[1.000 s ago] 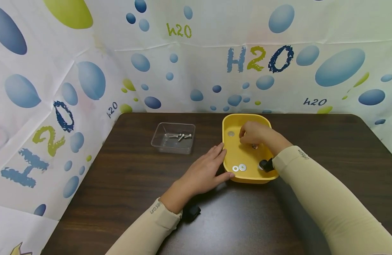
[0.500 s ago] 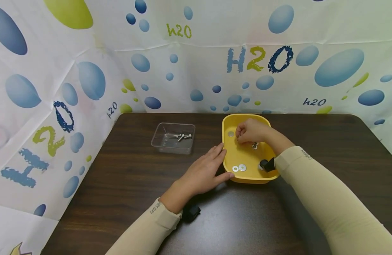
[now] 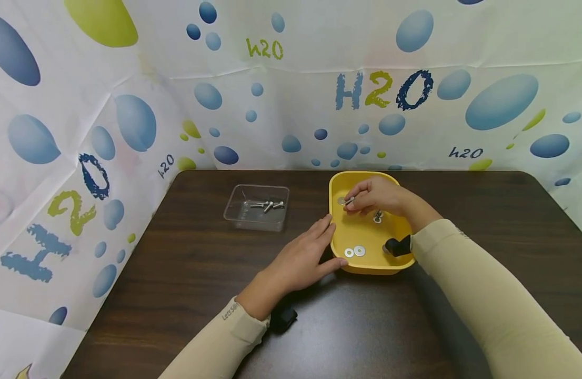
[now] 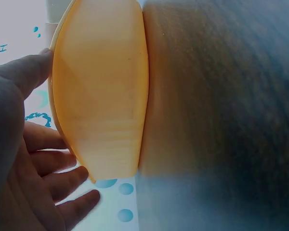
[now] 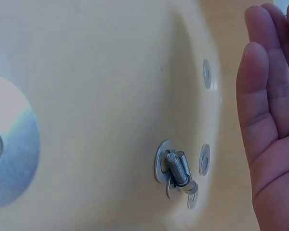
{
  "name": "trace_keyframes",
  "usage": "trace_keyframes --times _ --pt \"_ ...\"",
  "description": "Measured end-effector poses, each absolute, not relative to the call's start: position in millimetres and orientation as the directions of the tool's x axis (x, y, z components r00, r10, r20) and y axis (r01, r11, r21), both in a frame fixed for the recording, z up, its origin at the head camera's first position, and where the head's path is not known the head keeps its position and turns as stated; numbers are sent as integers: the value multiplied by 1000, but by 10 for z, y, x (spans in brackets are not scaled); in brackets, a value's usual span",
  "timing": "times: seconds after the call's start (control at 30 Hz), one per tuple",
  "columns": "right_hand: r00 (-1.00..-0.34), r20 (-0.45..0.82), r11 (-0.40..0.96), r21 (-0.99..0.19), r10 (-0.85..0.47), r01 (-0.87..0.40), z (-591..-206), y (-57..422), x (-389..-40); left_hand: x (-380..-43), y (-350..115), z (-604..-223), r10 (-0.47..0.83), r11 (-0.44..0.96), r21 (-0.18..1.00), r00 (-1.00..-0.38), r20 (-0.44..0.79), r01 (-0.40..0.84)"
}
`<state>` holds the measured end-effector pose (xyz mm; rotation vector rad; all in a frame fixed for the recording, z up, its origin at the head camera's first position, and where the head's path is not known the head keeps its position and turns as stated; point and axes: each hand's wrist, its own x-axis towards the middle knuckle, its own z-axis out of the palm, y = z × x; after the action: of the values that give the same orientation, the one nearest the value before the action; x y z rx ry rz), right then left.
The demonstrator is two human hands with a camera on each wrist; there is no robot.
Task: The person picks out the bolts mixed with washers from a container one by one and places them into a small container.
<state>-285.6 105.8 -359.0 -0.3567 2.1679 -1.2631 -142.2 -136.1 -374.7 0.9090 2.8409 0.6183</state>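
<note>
A yellow tray holds washers and bolts. My right hand is over its far part, pinching a small bolt between thumb and fingertips. Just past that bolt lies a flat washer. Two more washers are near the front left corner. A cluster of bolts and washers shows in the right wrist view, with a large washer close to the camera. My left hand touches the tray's left rim with fingers extended, its thumb at the near rim.
Left of the tray stands a clear plastic box with several bolts inside. Both are on a dark wooden table. A printed sheet rises behind the table's far edge and along its left side.
My right hand has come up and slightly left from the tray floor, with a bolt now visible in its pinch. The left hand stays at the rim.
</note>
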Motion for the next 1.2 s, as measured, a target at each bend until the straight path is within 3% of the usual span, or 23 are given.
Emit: trace_keyframes --times 0.23,0.8,1.2 --pt "-790 -340 429 -897 -510 109 -3613 1013 -2845 -1402 -1388 -3765 570 744 399 -821 39 536" --pt "-794 -220 304 -952 -567 47 -3394 737 -2824 -1447 -1449 -3740 580 733 399 -813 56 551" --pt "-827 -163 221 -974 -539 48 -3263 267 -2853 -1644 -1984 -3570 405 793 437 -903 141 424"
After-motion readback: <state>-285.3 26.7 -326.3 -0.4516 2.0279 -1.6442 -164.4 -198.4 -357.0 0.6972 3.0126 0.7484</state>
